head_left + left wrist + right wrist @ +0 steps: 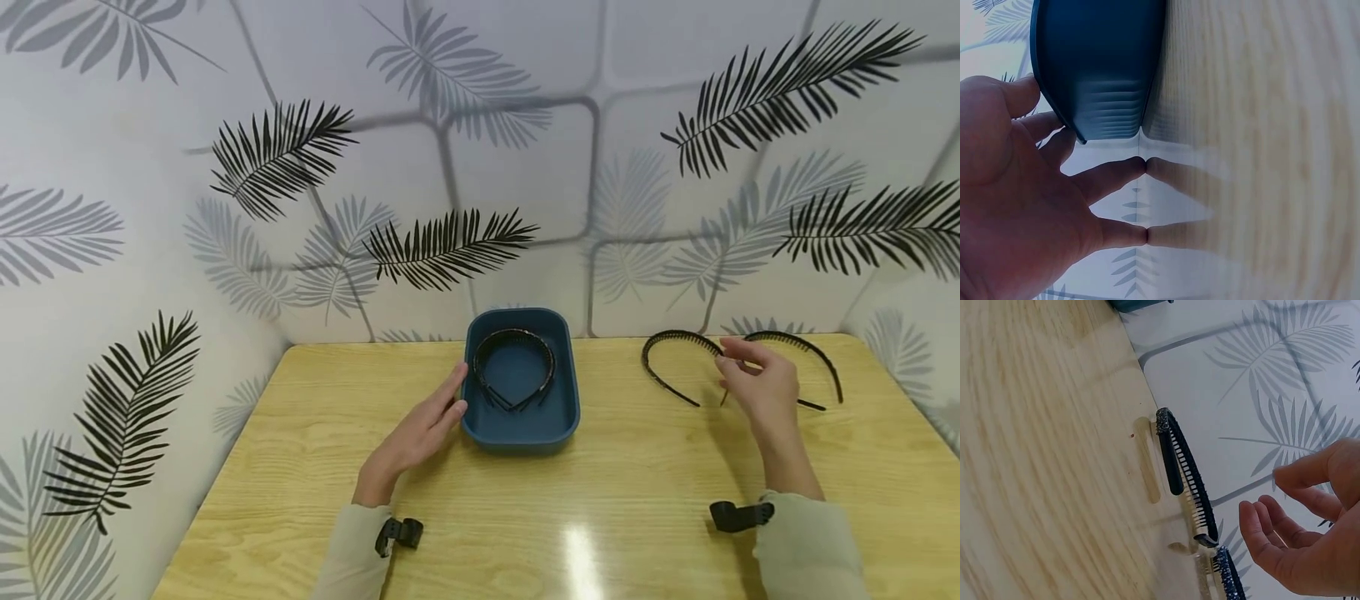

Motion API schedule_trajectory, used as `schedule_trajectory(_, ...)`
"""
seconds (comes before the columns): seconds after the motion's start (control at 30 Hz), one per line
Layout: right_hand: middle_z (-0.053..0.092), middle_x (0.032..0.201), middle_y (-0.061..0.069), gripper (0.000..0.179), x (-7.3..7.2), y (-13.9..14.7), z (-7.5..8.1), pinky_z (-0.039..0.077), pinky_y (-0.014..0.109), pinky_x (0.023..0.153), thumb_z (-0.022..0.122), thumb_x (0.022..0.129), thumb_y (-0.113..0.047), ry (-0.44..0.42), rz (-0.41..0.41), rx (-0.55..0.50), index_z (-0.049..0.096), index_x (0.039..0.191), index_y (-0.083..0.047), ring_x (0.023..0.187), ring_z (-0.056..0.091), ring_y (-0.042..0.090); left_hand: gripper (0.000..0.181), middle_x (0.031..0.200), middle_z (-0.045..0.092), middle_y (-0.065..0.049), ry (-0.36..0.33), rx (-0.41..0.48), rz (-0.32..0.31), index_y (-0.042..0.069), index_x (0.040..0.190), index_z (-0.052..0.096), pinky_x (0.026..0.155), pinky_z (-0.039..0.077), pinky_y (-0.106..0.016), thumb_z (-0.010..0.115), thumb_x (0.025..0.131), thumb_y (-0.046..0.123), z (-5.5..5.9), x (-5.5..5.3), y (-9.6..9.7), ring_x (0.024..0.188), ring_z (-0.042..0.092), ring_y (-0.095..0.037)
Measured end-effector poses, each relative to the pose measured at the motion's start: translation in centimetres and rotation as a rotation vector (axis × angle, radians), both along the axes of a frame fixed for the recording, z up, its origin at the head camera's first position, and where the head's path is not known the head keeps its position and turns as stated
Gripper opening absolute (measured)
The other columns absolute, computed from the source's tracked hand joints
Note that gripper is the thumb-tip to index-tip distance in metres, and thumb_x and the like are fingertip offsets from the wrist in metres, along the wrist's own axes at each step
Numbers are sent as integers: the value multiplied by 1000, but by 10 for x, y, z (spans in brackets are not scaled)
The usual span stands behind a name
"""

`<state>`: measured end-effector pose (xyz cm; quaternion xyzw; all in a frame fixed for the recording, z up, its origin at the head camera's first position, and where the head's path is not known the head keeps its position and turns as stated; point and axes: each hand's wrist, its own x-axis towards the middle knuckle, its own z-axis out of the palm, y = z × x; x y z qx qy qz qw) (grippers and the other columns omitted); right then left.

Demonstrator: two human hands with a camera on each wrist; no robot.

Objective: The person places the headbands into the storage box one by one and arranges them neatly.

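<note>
A dark blue plastic bin (519, 443) stands on the table, and dark toothed headbands (517, 332) lie inside it, overlapping. My left hand (415, 433) is spread along the bin's left side. In the left wrist view its thumb and some fingertips meet the bin's rim (1054, 107), while two other fingers reach down to the tabletop. To the right lie two more black headbands with teeth, a left one (663, 335) and a right one (823, 354). Over them hovers my right hand (761, 390), fingers loosely bent. The right wrist view shows nothing between its thumb and fingers (1257, 531).
The light wooden table (615, 500) ends at the back against a pale wall (525, 183) printed with leaves. Both wrists carry a small black camera, such as the right wrist camera (738, 516). Glare lies near the table's front.
</note>
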<state>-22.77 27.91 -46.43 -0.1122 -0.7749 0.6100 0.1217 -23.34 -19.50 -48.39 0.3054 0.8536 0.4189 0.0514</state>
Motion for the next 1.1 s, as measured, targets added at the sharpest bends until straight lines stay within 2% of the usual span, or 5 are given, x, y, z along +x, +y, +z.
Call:
schedule_trajectory(0.3, 59, 118, -7, 36, 3, 13, -10, 57, 15, 71, 64, 101, -23, -66, -18, 101, 67, 134, -8, 88, 58, -11, 60, 171, 8, -17, 8, -6, 5, 1, 164, 11, 124, 19, -51, 39, 114, 20, -2, -1, -1, 157, 10, -29)
schedule_trajectory(0.53, 63, 103, -15, 43, 2, 19, -15, 56, 17, 65, 66, 100, -25, -123, -31, 196, 65, 135, 0, 80, 56, -15, 59, 170, 8, -17, 14, 5, -5, 0, 164, 13, 124, 18, -53, 40, 114, 17, -1, -1, -1, 156, 11, -31)
schedule_trajectory(0.77, 65, 124, 25, 41, -2, 20, -20, 54, 15, 61, 64, 100, -16, -149, -4, 329, 64, 134, 7, 74, 48, -20, 60, 170, 9, -18, 12, -1, 1, 0, 164, 14, 123, 19, -53, 41, 113, 16, 1, 0, 0, 156, 12, -31)
schedule_trajectory(0.93, 61, 131, 31, 44, -4, 21, -24, 51, 16, 66, 64, 100, -18, -188, 31, 375, 62, 137, 7, 97, 69, 18, 60, 170, 10, -19, 10, -3, 2, 1, 164, 14, 123, 19, -53, 41, 113, 17, 0, -1, 0, 156, 12, -31)
schedule_trajectory(1.1, 56, 138, 33, 45, -5, 20, -26, 54, 47, 90, 60, 102, -19, -252, 59, 376, 60, 140, 5, 126, 54, 49, 60, 171, 8, -17, 0, -6, -1, 1, 164, 12, 123, 19, -53, 39, 114, 20, -1, -1, 0, 157, 11, -29)
